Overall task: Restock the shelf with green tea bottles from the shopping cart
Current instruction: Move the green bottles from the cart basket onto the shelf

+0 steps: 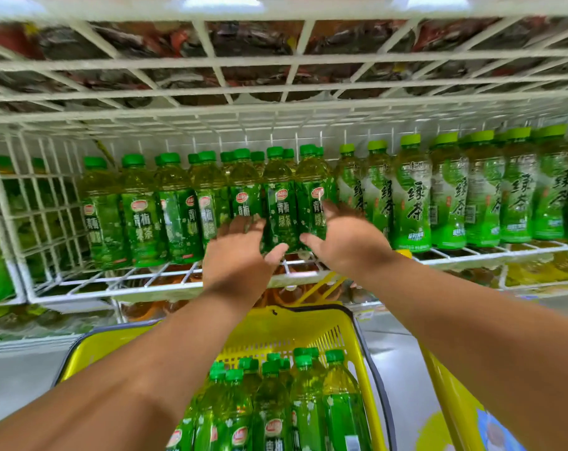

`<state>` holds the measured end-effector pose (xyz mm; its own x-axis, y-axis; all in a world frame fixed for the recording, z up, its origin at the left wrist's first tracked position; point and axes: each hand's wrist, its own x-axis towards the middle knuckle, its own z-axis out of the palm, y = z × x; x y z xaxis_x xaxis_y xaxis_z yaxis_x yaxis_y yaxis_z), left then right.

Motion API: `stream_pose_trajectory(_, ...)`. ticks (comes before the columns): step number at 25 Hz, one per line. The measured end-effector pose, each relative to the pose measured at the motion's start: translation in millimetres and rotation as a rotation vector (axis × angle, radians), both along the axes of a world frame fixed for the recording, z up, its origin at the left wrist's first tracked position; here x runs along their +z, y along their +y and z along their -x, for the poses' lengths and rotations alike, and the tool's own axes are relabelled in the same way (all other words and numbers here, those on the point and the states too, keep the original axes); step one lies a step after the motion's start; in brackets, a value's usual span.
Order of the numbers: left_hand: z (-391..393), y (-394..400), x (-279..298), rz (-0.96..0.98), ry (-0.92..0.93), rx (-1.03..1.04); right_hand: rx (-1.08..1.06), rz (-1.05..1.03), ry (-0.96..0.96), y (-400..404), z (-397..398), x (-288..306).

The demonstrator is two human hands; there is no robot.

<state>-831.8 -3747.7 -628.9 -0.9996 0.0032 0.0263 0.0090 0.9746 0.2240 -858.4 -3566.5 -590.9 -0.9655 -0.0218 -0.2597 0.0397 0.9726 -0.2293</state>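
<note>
We reach both hands to the wire shelf (152, 283), near its front edge. Our left hand (240, 252) and right hand (344, 237), fingers loosely spread, press either side of one upright green tea bottle (281, 203). More bottles (303, 405) (capped, upright) stand in the yellow cart (308, 323) below.

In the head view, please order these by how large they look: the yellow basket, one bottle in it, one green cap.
1. yellow basket
2. bottle
3. green cap

Both arms reach forward, left hand (240, 252) and right hand (342, 237) open.
</note>
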Motion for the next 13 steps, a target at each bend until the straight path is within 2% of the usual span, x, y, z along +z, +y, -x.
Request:
stream_pose_trajectory(3,-24.2,-17.0,7.1,0.058,-0.060,-0.031,0.103,0.009,0.133,-6.5,-37.1,3.3)
stream_pose_trajectory(7,-78.1,-41.8,15.0,-0.058,0.030,-0.053,0.242,-0.002,0.253,-16.7,-88.7,1.3)
stream_pose_trajectory(13,-178.6,-80.8,-5.5,-0.098,0.021,-0.079,0.197,0.127,0.209,-32.8,-185.0,-24.0)
